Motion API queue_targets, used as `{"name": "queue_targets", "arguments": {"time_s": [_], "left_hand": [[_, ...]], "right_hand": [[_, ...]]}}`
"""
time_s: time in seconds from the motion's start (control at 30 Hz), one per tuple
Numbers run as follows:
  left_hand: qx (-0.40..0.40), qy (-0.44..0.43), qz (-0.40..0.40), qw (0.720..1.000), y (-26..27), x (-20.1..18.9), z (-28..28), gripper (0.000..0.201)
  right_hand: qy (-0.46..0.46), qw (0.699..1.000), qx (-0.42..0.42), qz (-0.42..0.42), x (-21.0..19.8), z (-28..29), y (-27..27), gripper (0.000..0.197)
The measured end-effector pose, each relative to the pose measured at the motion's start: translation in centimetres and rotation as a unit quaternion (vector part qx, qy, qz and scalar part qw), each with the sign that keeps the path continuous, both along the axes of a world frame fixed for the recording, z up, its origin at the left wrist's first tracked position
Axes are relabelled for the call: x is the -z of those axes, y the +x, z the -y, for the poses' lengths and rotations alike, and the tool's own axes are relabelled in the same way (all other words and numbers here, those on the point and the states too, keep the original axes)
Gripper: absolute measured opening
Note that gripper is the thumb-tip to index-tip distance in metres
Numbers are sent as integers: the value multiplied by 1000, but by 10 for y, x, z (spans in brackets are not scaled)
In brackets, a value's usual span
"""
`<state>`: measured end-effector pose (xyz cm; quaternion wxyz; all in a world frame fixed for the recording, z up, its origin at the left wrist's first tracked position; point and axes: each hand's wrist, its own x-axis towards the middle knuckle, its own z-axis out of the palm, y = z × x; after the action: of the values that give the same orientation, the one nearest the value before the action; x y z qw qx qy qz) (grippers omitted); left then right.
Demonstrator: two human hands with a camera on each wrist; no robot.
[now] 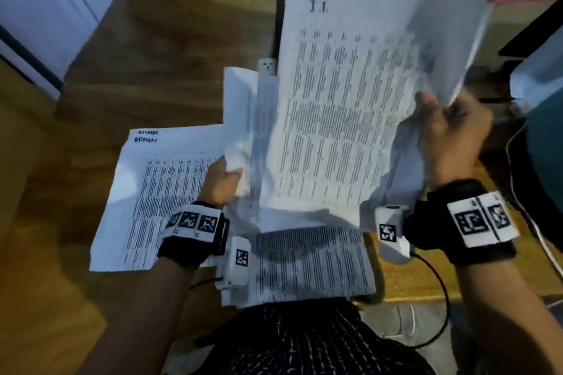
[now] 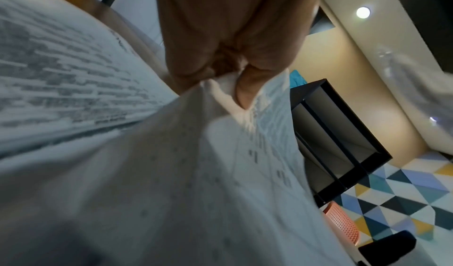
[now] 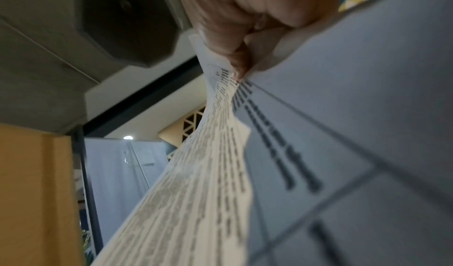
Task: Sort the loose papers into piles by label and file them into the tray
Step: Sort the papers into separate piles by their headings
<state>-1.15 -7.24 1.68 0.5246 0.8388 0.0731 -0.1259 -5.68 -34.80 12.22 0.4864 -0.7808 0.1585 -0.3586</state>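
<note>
On the wooden bench (image 1: 170, 49), printed papers spread in front of the person, and the largest thing raised off it is a lifted sheet (image 1: 350, 106) marked "I.I." at its top, tilted up toward the far edge. To its left lies a flat pile (image 1: 143, 192) with "ADMIN" handwritten twice in the top corner. Between them and nearer the body sits a loose stack (image 1: 313, 265), its upper leaves curling upward. A black tray (image 2: 338, 134) with open compartments stands beyond the papers in the left wrist view; what it holds, if anything, cannot be told from that angle.

The right hand (image 1: 451, 143) grips the lifted sheet at its lower right edge, fingers (image 3: 235, 57) curled and pinching the paper. The left hand (image 1: 221, 181) pinches the curled leaves of the loose stack, thumb over the paper's edge. Both wrists carry black bands (image 1: 195, 234) with printed markers.
</note>
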Motion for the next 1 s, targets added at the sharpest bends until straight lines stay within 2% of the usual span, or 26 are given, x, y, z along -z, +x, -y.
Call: {"name": "queue_targets", "arguments": {"time_s": [0.1,0.2,0.27,0.33,0.43,0.5,0.57,0.67,0.77,0.87,1.0], "left_hand": [[63,-147,-42,986,-19,8,5,13],[34,-125,-116,985,-30,19,14,25],[31,-122,-101,987,-36,28,16,48],[28,-123,-72,989,-41,35,17,71],[39,-3,-53,998,-38,36,23,54],[30,47,-69,996,-29,36,28,43],[12,35,-81,996,-24,38,30,39],[-5,21,-76,997,-24,44,31,19],[-81,-38,-80,993,-28,51,33,15],[-144,-109,-93,979,-32,51,38,27],[-134,-69,-40,988,-30,54,35,50]], "right_hand": [[44,988,-31,-145,44,-9,5,24],[40,950,-59,-303,82,-17,2,28],[15,929,-45,-367,99,-20,-3,22],[32,930,-17,-367,109,-20,-7,23],[62,937,22,-342,115,-18,-9,7],[40,937,16,-348,122,-14,-6,21],[36,932,-2,-360,128,-10,-5,32],[17,932,-43,-361,131,-4,-6,28],[5,934,-53,-353,135,7,-8,33],[-13,937,-40,-347,132,14,-12,34],[-16,942,21,-334,129,36,-15,30]]}}
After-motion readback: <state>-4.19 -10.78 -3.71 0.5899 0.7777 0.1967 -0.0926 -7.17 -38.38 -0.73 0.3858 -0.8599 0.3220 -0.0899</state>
